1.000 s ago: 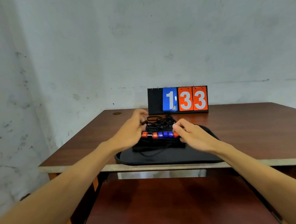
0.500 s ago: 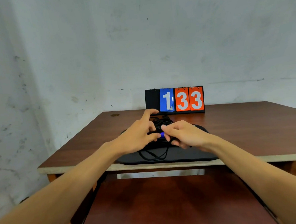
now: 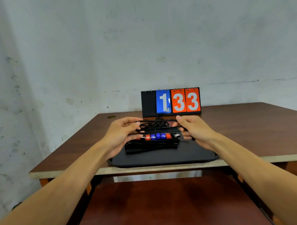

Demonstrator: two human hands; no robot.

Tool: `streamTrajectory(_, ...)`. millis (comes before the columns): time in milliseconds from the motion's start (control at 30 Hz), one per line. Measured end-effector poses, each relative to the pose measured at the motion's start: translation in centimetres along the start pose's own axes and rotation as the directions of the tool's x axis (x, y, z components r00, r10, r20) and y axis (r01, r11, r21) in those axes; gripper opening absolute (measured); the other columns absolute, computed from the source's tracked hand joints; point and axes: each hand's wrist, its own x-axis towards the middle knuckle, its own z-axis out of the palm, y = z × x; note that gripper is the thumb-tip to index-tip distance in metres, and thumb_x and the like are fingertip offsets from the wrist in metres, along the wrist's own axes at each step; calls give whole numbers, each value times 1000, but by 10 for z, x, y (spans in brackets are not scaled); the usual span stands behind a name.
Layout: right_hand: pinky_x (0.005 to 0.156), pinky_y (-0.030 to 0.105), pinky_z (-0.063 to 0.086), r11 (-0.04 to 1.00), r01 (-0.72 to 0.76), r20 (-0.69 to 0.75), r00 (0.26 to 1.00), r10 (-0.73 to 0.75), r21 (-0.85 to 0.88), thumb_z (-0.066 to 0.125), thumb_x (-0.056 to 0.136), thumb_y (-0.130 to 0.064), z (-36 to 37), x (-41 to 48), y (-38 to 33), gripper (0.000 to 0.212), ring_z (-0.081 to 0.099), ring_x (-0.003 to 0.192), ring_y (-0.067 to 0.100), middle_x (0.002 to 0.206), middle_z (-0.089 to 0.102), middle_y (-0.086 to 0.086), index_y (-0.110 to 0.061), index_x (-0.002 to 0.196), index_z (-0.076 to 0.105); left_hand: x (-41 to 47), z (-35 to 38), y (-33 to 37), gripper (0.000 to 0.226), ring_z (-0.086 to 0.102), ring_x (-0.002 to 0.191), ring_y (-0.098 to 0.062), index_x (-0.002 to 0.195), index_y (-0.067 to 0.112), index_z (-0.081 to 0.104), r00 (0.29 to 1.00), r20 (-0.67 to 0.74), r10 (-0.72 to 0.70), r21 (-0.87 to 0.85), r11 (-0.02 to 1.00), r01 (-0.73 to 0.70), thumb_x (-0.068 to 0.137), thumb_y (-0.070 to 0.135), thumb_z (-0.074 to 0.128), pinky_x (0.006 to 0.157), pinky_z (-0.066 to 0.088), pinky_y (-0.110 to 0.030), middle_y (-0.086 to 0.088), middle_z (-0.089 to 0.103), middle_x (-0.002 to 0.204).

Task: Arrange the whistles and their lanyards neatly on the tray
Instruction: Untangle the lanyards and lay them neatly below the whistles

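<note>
A row of small glossy red and blue plastic whistles (image 3: 157,136) lies at the centre of the frame, on a flat bundle of black woven lanyards (image 3: 151,145). They sit on the far half of a smooth black tray (image 3: 164,159) with rounded corners; its near half shows plain matte surface. The left hand (image 3: 122,134) and the right hand (image 3: 195,129) each curl their fingers around one thin black cord (image 3: 160,128), stretched between them just above the whistles. The tray's near rim reaches the front edge of the brown wooden table (image 3: 249,132), whose wood spreads wide on both sides. A flip scoreboard (image 3: 170,101) stands behind.

Single wide-angle view from a head-worn camera, facing forward and slightly downward across the table (image 3: 249,132) toward the wall (image 3: 140,43); left hand (image 3: 121,136) and right hand (image 3: 197,132) appear close, mid-frame.
</note>
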Motion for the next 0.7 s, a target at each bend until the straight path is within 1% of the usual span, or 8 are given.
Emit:
streamTrajectory(67, 52, 21, 31, 1000, 10, 26, 1000, -10, -18, 45, 99, -24, -1, 0, 7, 30, 36, 51, 7, 63, 48, 1, -6, 88, 65, 4, 0, -3, 17, 67, 85, -20, 105, 3, 68, 999, -30, 45, 141, 989, -40, 91, 2, 57, 68, 59, -24, -21, 65, 102)
streamTrajectory(133, 51, 19, 33, 1000, 16, 35, 999, -16, -19, 48, 98, -18, -2, 2, 13, 27, 39, 52, 7, 61, 50, 0, -1, 92, 68, 6, -3, -8, 17, 67, 77, -16, 100, 9, 71, 992, -32, 122, 353, 930, -103, 91, 3, 58, 65, 56, -19, -17, 69, 100)
streamTrajectory(200, 50, 16, 37, 999, 6, 22, 1000, -5, -37, 53, 95, -11, -3, 5, 19, 21, 45, 55, 7, 61, 55, 1, 0, 97, 71, 9, -11, -12, 18, 68, 72, -15, 95, 18, 72, 985, -4, 170, 541, 829, -141, 89, 5, 61, 70, 57, -21, -6, 71, 98)
streamTrajectory(300, 55, 14, 46, 996, 4, 40, 999, 0, -87, 61, 88, -3, -4, 8, 27, 17, 59, 60, 6, 72, 68, 5, -2, 101, 72, 12, -25, -20, 20, 70, 75, -17, 99, 19, 74, 983, 82, 163, 716, 677, -171, 87, 5, 64, 81, 57, -31, 5, 67, 93)
streamTrajectory(433, 63, 14, 52, 966, 86, 136, 989, -54, -243, 68, 81, 2, -1, 12, 36, 16, 69, 63, 9, 76, 73, 7, -4, 95, 73, 13, -38, -30, 24, 68, 69, -6, 104, 18, 73, 984, 148, 98, 805, 566, -177, 85, 4, 66, 77, 54, -18, 9, 62, 87)
streamTrajectory(533, 65, 20, 56, 893, 182, 186, 976, -114, -411, 71, 79, 1, 5, 20, 46, 10, 70, 65, 13, 75, 72, 7, -6, 87, 71, 16, -48, -37, 25, 66, 78, -13, 97, 25, 74, 985, 150, 87, 821, 544, -173, 78, 9, 75, 79, 53, -24, 6, 66, 84)
streamTrajectory(600, 69, 20, 57, 809, 243, 213, 966, -150, -535, 74, 79, -6, 7, 26, 51, 8, 69, 68, 12, 77, 72, 2, -11, 84, 71, 18, -53, -41, 26, 65, 80, -14, 90, 28, 73, 988, 129, 81, 825, 544, -152, 71, 12, 81, 77, 52, -25, 4, 68, 80)
streamTrajectory(700, 79, 16, 50, 632, 358, 303, 932, -198, -688, 74, 80, -17, 7, 34, 55, 6, 65, 80, 6, 85, 71, -7, -18, 86, 74, 23, -60, -46, 22, 65, 75, -6, 78, 29, 72, 989, 116, 87, 821, 552, -145, 67, 16, 84, 68, 48, -13, 5, 70, 76)
